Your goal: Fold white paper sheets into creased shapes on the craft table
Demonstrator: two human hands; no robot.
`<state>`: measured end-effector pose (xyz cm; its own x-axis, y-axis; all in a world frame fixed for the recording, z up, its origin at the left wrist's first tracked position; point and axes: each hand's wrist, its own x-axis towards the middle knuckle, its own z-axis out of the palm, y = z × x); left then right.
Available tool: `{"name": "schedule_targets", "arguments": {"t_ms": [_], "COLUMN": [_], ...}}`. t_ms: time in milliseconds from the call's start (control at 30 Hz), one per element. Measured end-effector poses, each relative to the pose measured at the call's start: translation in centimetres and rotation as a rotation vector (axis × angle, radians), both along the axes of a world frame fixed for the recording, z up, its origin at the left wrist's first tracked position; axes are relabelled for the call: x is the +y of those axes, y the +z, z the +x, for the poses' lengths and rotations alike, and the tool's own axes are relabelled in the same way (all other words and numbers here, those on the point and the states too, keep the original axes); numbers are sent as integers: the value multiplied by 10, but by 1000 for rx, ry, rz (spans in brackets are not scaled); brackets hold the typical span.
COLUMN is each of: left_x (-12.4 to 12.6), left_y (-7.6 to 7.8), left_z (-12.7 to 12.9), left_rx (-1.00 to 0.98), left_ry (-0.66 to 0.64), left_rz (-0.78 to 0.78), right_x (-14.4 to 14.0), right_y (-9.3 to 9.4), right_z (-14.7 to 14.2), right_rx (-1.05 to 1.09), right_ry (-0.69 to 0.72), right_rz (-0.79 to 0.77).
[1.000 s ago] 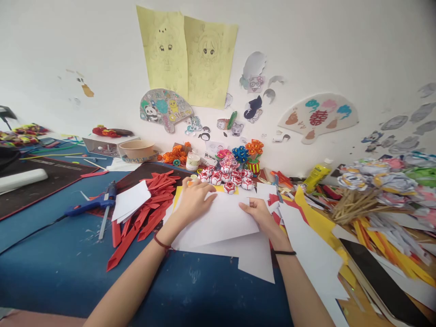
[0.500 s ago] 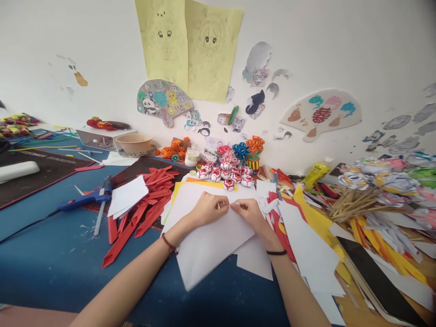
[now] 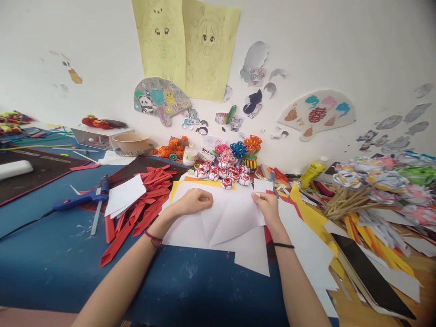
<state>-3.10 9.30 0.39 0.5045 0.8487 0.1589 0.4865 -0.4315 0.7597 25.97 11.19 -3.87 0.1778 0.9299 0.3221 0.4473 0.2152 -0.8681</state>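
Whereas half a second ago both hands met at its middle, the white sheet (image 3: 225, 218) now lies unfolded before the paper flowers (image 3: 223, 172), left hand (image 3: 192, 201) pressing flat, right hand (image 3: 269, 206) fingers pinching its far corner.

Blue glue gun (image 3: 83, 198), red paper strips (image 3: 143, 202), wooden bowl (image 3: 131, 142), yellow glue bottle (image 3: 311, 172)

- One view only, from a camera on the person's head, so no second view shares any of the scene.
- It looks forward and down across the bench (image 3: 204, 290) toward the wall (image 3: 340, 45) behind it.
- It sits close: both forearms enter from the lower edge, just before the bench's near side.
- The wall's yellow drawings (image 3: 185, 45) reach the top edge.
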Motion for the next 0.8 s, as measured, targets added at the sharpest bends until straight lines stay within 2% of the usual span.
{"name": "schedule_targets", "arguments": {"t_ms": [100, 200, 333, 433, 500, 600, 700, 800], "left_x": [3, 6, 11, 6, -3, -18, -28, -29], "left_y": [5, 9, 11, 8, 5, -2, -7, -10], "left_z": [-15, -33, -42, -26, -7, 21, 35, 36], "left_rx": [-47, -75, -142, -113, -7, 217, 391, 477], "left_ry": [-12, 57, 220, 268, 219, 33, -105, -118], "left_rz": [-113, -144, 28, 260, 434, 659, 776, 848], "right_x": [2, 4, 6, 8, 8, 8, 8, 8], "right_y": [-2, -4, -7, -10, -12, -14, -14, -12], "right_z": [5, 10, 13, 9, 5, 1, 2, 4], "right_rx": [35, 64, 109, 136, 149, 162, 177, 191], "right_ry": [-73, -95, -97, -73, -50, -22, -14, -24], "right_rz": [-13, -32, -73, -113, -135, -159, -181, -214]}}
